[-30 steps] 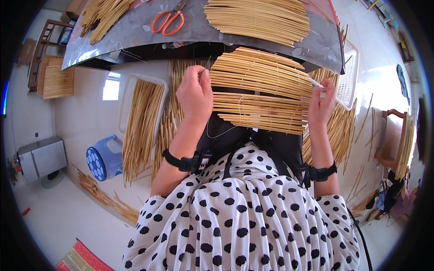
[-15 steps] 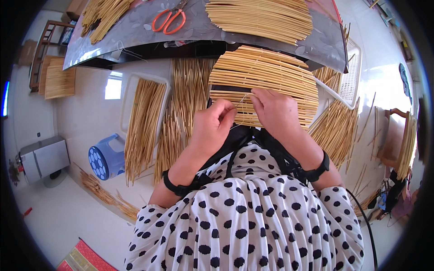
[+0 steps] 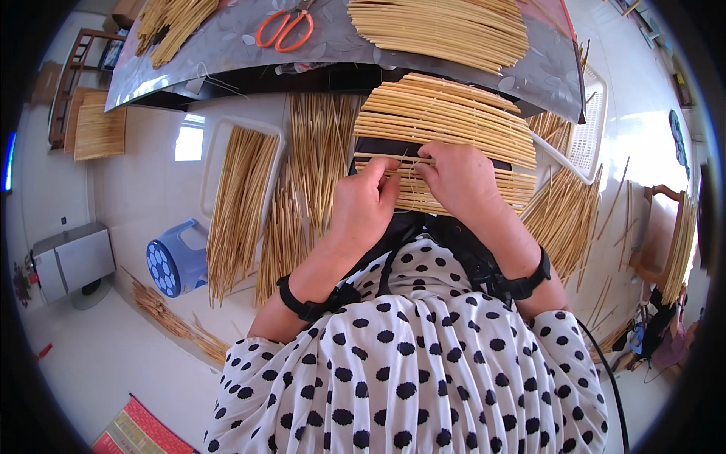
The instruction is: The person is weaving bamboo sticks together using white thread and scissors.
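Note:
On my lap lies a partly woven mat of thin straw-coloured sticks [image 3: 446, 112], bound in rows with pale thread. A dark gap parts its far section from the near one. At that gap my left hand [image 3: 366, 198] pinches a single stick [image 3: 409, 159] between thumb and forefinger. My right hand [image 3: 463, 178] closes on the same stick a little to the right, fingertips close to the left ones. A thin white thread [image 3: 413, 178] hangs between the hands over the near section. My fingers partly hide the stick's right end.
Ahead stands a grey-covered table [image 3: 242, 64] with orange-handled scissors [image 3: 284, 30], a second stick mat [image 3: 442, 34] and a stick bundle [image 3: 184, 26]. Loose sticks [image 3: 321, 140] and a white tray [image 3: 209, 163] lie left, beside a blue stool [image 3: 179, 257]. A white basket [image 3: 588, 129] stands right.
My left hand has risen slightly and now pinches a stick beside the right hand. The gap in the mat is wider, its near section lying lower. The thread loop between my hands has dropped.

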Available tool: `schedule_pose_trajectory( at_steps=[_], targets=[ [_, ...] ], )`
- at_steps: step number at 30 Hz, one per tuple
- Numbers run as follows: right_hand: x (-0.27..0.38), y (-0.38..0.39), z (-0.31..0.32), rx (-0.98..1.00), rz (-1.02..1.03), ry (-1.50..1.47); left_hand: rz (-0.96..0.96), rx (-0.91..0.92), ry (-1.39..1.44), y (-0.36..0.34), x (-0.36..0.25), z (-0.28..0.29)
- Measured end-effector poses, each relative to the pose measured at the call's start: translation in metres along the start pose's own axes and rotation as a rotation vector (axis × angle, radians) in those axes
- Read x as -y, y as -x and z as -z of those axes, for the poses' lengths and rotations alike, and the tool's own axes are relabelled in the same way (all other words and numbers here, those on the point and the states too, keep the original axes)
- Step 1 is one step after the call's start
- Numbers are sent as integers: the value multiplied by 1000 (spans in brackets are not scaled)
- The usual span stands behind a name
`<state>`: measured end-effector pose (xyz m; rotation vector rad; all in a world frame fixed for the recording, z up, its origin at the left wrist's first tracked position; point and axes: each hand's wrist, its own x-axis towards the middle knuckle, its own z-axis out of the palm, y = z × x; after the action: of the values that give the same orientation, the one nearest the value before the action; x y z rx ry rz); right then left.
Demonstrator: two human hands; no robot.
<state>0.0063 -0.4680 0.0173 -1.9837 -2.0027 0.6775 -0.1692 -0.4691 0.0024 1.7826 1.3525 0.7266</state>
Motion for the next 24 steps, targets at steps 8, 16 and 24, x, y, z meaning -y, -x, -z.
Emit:
schedule_pose_trajectory(
  at_steps=[8, 16, 24],
  targets=[
    [-4, -4, 0, 41, -9, -74, -26, 28, -85, 6, -7, 3],
    [-9, -3, -5, 2, -8, -49, -38, 52, -73, 11, -4, -4],
    [-13, 0, -12, -102, 79, -31, -32, 50, -69, 7, -5, -7]
  ],
)
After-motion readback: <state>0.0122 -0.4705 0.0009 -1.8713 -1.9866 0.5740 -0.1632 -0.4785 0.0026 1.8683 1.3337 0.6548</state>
